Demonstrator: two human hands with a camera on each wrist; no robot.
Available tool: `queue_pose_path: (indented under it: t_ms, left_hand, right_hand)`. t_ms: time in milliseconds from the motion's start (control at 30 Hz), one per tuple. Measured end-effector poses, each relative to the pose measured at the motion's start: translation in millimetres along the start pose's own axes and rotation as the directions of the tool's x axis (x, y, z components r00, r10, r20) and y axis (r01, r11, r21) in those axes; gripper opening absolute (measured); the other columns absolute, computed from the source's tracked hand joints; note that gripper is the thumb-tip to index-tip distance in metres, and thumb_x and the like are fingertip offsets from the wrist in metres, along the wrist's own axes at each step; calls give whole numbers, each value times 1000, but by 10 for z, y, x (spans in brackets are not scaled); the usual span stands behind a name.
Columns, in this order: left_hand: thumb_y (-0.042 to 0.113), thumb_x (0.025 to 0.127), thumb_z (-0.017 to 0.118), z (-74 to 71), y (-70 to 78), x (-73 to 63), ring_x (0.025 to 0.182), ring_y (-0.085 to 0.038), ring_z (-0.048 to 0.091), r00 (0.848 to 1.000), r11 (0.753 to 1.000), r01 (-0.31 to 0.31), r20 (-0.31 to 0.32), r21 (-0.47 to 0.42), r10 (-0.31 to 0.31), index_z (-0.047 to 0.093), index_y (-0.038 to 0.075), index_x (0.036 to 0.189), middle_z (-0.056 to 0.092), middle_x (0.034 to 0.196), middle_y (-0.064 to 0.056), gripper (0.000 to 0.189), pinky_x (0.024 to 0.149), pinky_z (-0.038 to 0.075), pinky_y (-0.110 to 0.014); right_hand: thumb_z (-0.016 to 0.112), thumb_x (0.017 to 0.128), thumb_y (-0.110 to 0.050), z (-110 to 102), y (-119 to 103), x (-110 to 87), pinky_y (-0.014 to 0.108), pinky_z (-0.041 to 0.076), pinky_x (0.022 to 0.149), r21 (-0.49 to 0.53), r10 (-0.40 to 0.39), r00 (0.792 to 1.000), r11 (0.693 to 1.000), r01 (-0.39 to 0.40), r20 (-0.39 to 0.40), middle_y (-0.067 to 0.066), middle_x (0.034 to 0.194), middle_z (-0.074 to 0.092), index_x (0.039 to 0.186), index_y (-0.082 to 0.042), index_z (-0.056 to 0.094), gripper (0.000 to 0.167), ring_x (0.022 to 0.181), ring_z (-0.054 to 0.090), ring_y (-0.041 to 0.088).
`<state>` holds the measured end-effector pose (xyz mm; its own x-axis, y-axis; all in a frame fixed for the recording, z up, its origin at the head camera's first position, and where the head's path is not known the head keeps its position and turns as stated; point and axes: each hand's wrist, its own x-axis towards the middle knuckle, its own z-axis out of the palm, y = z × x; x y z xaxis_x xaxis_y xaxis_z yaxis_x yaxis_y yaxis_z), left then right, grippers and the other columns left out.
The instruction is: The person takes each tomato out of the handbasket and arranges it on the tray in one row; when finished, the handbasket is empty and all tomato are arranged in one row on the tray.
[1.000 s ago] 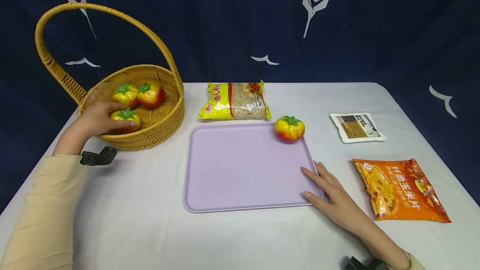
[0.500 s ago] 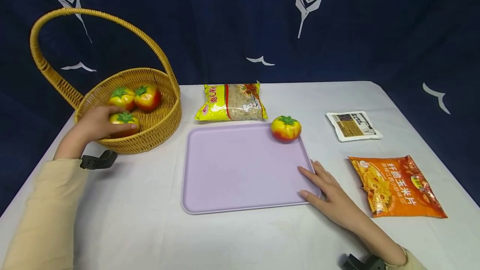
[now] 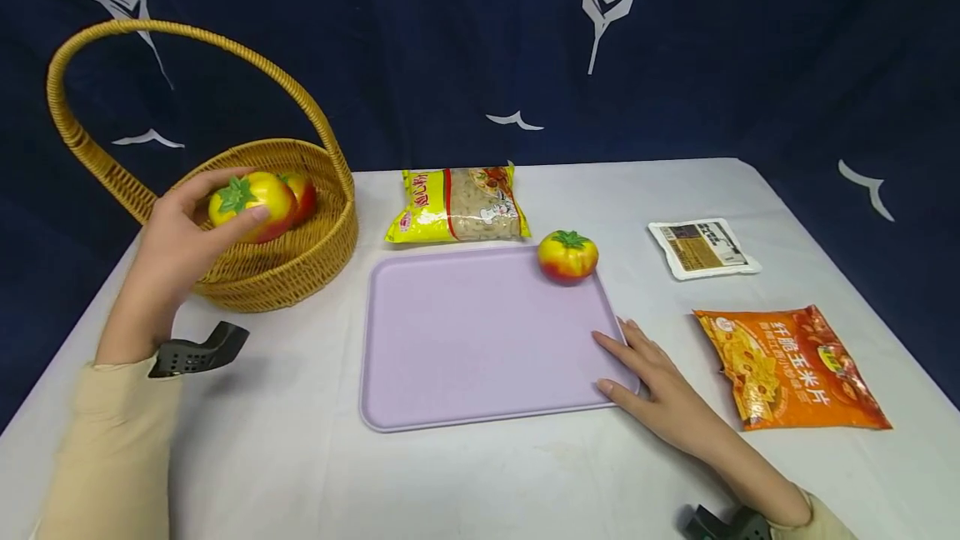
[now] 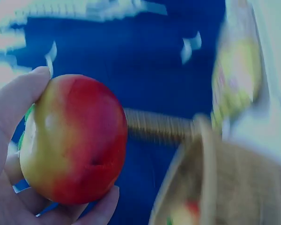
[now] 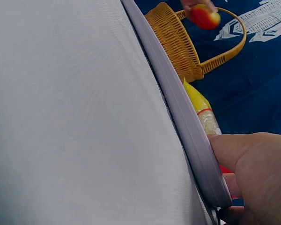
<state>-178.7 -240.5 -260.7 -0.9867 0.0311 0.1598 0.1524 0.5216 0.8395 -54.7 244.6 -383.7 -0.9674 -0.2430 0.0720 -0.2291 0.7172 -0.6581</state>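
In the head view my left hand (image 3: 174,244) grips a yellow-and-red tomato (image 3: 264,197) with a green leafy top, thumb in front and fingers behind. It is held up over the wicker basket (image 3: 288,277). The left wrist view shows the red underside of this tomato (image 4: 79,140) between thumb and fingers. Another tomato (image 3: 303,192) shows behind it in the basket; the rest of the basket's contents are hidden. My right hand (image 3: 667,402) rests with extended fingers on the right edge of the lilac tray (image 3: 487,340). One tomato (image 3: 567,257) sits at the tray's back right corner.
A yellow food packet (image 3: 465,205) lies behind the tray. To the right lie a small white packet (image 3: 705,248) and an orange snack bag (image 3: 795,369). The basket's tall hoop handle (image 3: 202,33) arches above its bowl. A dark blue curtain (image 3: 427,48) hangs behind the table.
My left hand has lifted the front tomato up from inside the basket. My right hand stays at the tray's edge. The head view has shifted slightly.
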Motion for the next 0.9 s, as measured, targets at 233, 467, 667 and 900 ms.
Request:
queue_pose_path:
  t_ms: [233, 467, 667, 900]
  left_hand:
    - [23, 83, 74, 624, 479, 32, 96, -22, 50, 972, 980, -179, 137, -82, 189, 52, 17, 133, 49, 123, -5, 55, 74, 47, -19]
    - [26, 77, 79, 1507, 494, 287, 98, -22, 52, 911, 949, -279, 271, -149, 311, 58, 12, 126, 52, 125, -4, 56, 79, 48, -34]
    - [28, 76, 79, 2073, 445, 388, 102, -20, 50, 889, 947, -293, 328, -129, 320, 59, 13, 125, 53, 127, -3, 55, 83, 47, -34]
    - [31, 77, 78, 2365, 370, 420, 103, -19, 50, 881, 952, -302, 368, -41, 295, 59, 14, 126, 55, 124, -5, 56, 85, 44, -32]
  right_hand:
    - [65, 89, -30, -28, 1, 23, 66, 15, 98, -9, -12, 1000, 1000, 12, -5, 24, 149, 21, 138, -15, 48, 55, 136, 11, 39]
    - [65, 89, -32, -12, -5, -12, 67, 16, 98, -2, 12, 1000, 1000, -12, 0, 23, 149, 21, 138, -16, 48, 55, 136, 12, 40]
    - [65, 89, -32, 14, -7, -8, 67, 16, 98, -3, 4, 1000, 1000, -4, -19, 22, 149, 22, 138, -18, 48, 54, 136, 13, 40]
    - [65, 88, -34, 33, 25, -21, 67, 16, 97, -19, -1, 1000, 1000, 1, -25, 22, 148, 23, 138, -18, 48, 54, 135, 14, 41]
